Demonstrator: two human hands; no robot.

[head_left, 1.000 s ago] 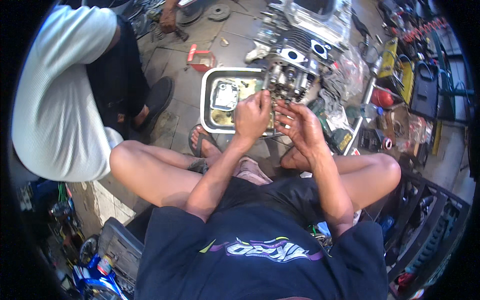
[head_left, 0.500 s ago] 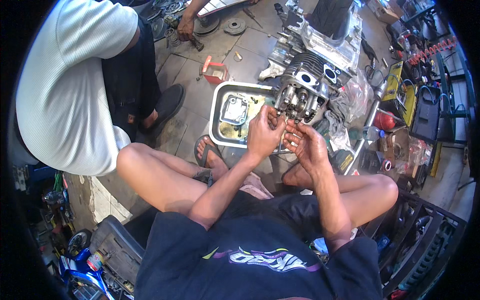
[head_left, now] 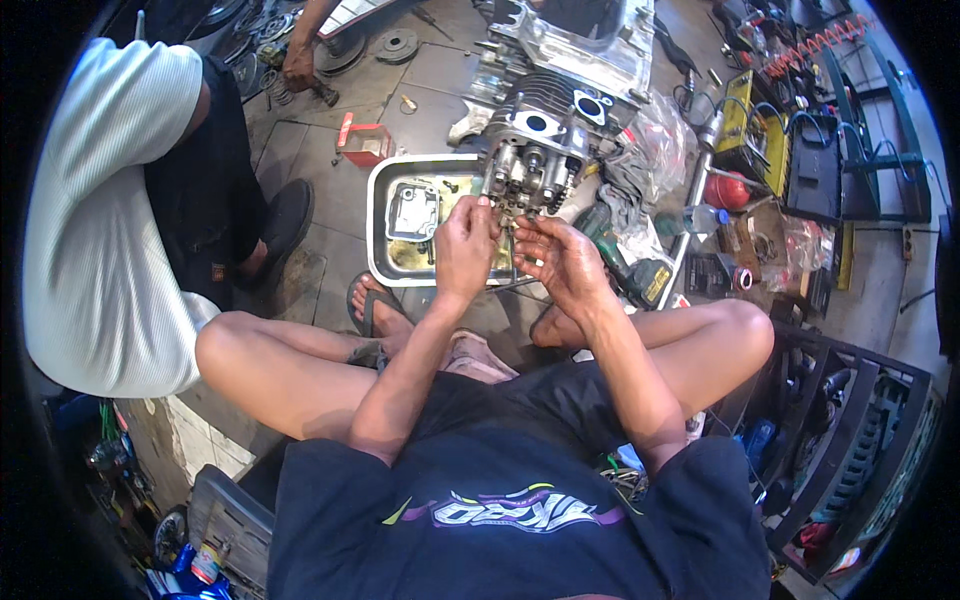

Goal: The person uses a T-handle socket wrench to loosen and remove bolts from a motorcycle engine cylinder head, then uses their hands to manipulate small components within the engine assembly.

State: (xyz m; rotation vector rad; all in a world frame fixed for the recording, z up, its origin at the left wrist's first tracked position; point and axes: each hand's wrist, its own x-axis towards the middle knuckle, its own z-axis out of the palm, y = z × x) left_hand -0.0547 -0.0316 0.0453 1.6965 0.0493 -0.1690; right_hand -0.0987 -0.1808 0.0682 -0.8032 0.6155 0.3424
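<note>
Between my crossed legs on the workshop floor [head_left: 300, 150], my two hands meet at the near face of the engine cylinder head [head_left: 535, 160]. My left hand [head_left: 465, 245] has its grip pinched closed on something small at the head's lower edge, though I cannot make out what it is. My right hand [head_left: 560, 260] lies palm-up and loosely open just under the same spot, fingers cupped, touching or nearly touching the metal. To do this well, I judge I should keep that cupped palm right beneath the pinch so nothing tiny drops, and work with fingertips only, square to the valve side. Just beyond my left hand sits the metal tray [head_left: 385, 190] with a small cover plate [head_left: 412, 212] lying in it. To my left, another person's white sleeve [head_left: 100, 220] fills the side. Farther off stand a red box [head_left: 365, 140], brake discs [head_left: 398, 44] and, to my right, a black battery charger [head_left: 815, 155].
</note>
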